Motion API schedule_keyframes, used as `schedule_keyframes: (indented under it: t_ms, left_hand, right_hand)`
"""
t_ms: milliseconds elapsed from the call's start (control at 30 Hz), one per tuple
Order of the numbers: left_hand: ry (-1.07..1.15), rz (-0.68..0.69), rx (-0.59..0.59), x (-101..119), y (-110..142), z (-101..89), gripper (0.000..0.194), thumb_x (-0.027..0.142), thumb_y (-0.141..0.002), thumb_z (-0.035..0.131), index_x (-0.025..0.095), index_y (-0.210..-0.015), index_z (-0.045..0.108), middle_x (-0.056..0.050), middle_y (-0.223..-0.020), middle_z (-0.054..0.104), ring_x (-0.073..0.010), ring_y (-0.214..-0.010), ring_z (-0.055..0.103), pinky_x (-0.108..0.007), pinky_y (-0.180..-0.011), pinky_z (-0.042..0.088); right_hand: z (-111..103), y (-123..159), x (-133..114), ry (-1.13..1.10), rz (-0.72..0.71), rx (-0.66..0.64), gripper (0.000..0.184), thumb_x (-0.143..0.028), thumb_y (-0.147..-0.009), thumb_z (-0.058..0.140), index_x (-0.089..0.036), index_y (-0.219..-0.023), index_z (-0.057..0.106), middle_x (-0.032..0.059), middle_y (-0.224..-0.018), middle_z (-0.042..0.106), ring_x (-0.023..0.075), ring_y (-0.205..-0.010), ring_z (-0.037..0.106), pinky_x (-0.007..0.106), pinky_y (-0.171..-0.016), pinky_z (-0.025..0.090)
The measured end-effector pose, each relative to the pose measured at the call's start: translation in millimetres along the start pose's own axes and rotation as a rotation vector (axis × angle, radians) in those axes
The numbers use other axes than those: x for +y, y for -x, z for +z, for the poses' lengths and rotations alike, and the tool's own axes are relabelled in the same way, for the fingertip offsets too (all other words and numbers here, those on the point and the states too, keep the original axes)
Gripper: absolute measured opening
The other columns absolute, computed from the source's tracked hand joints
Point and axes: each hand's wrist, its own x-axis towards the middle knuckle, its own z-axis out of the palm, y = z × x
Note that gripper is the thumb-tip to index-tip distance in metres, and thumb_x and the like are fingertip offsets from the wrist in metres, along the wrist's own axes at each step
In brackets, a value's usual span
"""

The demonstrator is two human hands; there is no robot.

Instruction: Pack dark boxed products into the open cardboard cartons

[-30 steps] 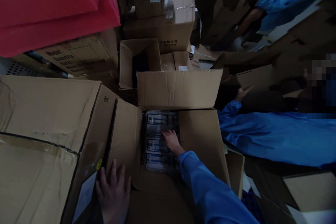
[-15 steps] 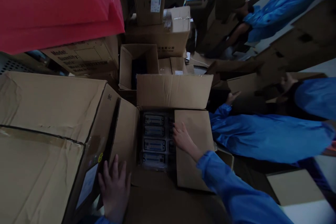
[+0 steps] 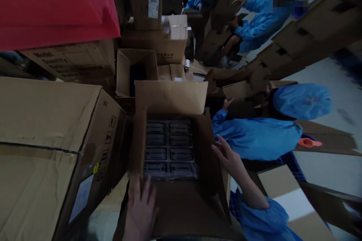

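Observation:
An open cardboard box (image 3: 169,96) stands in front of me, its flaps spread. Inside lies a tray of dark wrapped devices (image 3: 169,148) in two columns. My left hand (image 3: 140,211) rests flat, fingers apart, on the near flap (image 3: 183,207). My right hand (image 3: 229,158), in a blue sleeve, presses against the right flap (image 3: 207,147) at the box's side, fingers apart. Neither hand holds anything.
A big closed carton (image 3: 51,135) stands at my left, a red sheet (image 3: 56,3) above it. Smaller open and taped boxes (image 3: 147,56) are stacked behind. A person in blue coat and cap (image 3: 260,135) bends at the right; others in blue (image 3: 254,22) work farther back.
My right hand left the devices and pushed the right flap outward, uncovering the second column. My left hand shifted from the left flap to the near flap. The view drifted right.

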Motion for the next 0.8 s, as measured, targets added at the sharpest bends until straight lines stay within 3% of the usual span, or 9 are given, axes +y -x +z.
schedule_keyframes:
  t_ms: [100,167,267,367,467,567,633,700,800]
  left_hand:
    - [0.231,0.227,-0.433,12,0,12.5,0.062,0.034,-0.087,0.065,0.028,-0.146,0.047,-0.010,-0.160,0.029,-0.0381,-0.140,0.041,-0.055,-0.110,0.044]
    - [0.302,0.244,-0.529,14,1,25.0,0.067,0.042,-0.088,0.064,0.028,-0.149,0.041,-0.014,-0.161,0.027,-0.0373,-0.137,0.046,-0.056,-0.110,0.043]
    - [0.297,0.189,-0.501,8,4,37.0,0.058,0.043,-0.094,0.054,0.027,-0.148,0.044,-0.015,-0.158,0.033,-0.0392,-0.143,0.035,-0.063,-0.116,0.030]
    - [0.263,0.105,-0.513,-3,7,31.3,0.045,0.028,-0.099,0.043,0.029,-0.143,0.052,-0.014,-0.152,0.044,-0.0387,-0.142,0.038,-0.068,-0.116,0.024]
    - [0.175,-0.035,-0.262,-16,9,17.0,0.049,0.019,-0.096,0.043,0.031,-0.143,0.051,-0.011,-0.149,0.049,-0.0387,-0.142,0.038,-0.072,-0.116,0.020]
    - [0.017,-0.196,0.169,-26,8,11.1,0.061,0.009,-0.091,0.043,0.033,-0.147,0.045,-0.007,-0.155,0.042,-0.0364,-0.144,0.034,-0.069,-0.115,0.027]
    - [-0.034,-0.249,0.260,-28,5,17.4,0.064,0.008,-0.087,0.045,0.033,-0.147,0.045,-0.006,-0.157,0.039,-0.0352,-0.145,0.033,-0.066,-0.115,0.030]
    - [0.016,-0.249,0.174,-28,3,32.6,0.064,0.012,-0.086,0.047,0.032,-0.146,0.047,-0.005,-0.157,0.040,-0.0345,-0.146,0.032,-0.064,-0.116,0.029]
    - [0.179,-0.248,-0.083,-24,1,67.2,0.059,0.025,-0.086,0.053,0.029,-0.145,0.050,-0.008,-0.156,0.040,-0.0368,-0.146,0.030,-0.064,-0.118,0.024]
  right_hand:
    - [10,5,1,-0.041,-0.004,-0.144,0.060,-0.056,-0.093,0.042,-0.019,-0.140,0.050,0.0125,-0.118,0.073,0.0260,-0.101,0.072,0.040,-0.089,0.057]
    - [18,11,-5,-0.002,-0.020,-0.246,0.059,-0.055,-0.092,0.039,-0.018,-0.135,0.056,0.0144,-0.124,0.069,0.0285,-0.108,0.069,0.044,-0.094,0.055]
    - [21,27,-30,0.129,-0.059,-0.468,0.065,-0.054,-0.088,0.042,-0.014,-0.138,0.057,0.0170,-0.137,0.060,0.0328,-0.124,0.059,0.049,-0.105,0.046]
    - [16,54,-69,0.208,-0.139,-0.868,0.074,-0.053,-0.076,0.065,-0.024,-0.143,0.053,0.0119,-0.148,0.051,0.0339,-0.138,0.046,0.047,-0.114,0.037]
    - [25,76,-102,0.205,-0.283,-1.147,0.082,-0.042,-0.064,0.080,-0.037,-0.141,0.053,0.0080,-0.147,0.052,0.0359,-0.132,0.051,0.048,-0.109,0.043]
    - [49,70,-117,0.471,-0.340,-1.001,0.082,-0.023,-0.068,0.077,-0.032,-0.145,0.049,0.0146,-0.150,0.048,0.0400,-0.133,0.048,0.061,-0.110,0.036]
    - [64,41,-124,0.685,-0.378,-0.731,0.079,-0.016,-0.072,0.073,-0.026,-0.146,0.049,0.0187,-0.155,0.039,0.0426,-0.141,0.037,0.068,-0.112,0.027]
    - [71,-9,-133,0.735,-0.483,-0.445,0.070,-0.020,-0.080,0.069,-0.024,-0.147,0.048,0.0180,-0.159,0.031,0.0421,-0.145,0.029,0.068,-0.112,0.027]
    - [69,-105,-155,0.686,-0.518,-0.037,0.062,-0.035,-0.093,0.055,-0.014,-0.150,0.041,0.0220,-0.160,0.026,0.0428,-0.142,0.031,0.065,-0.109,0.033]
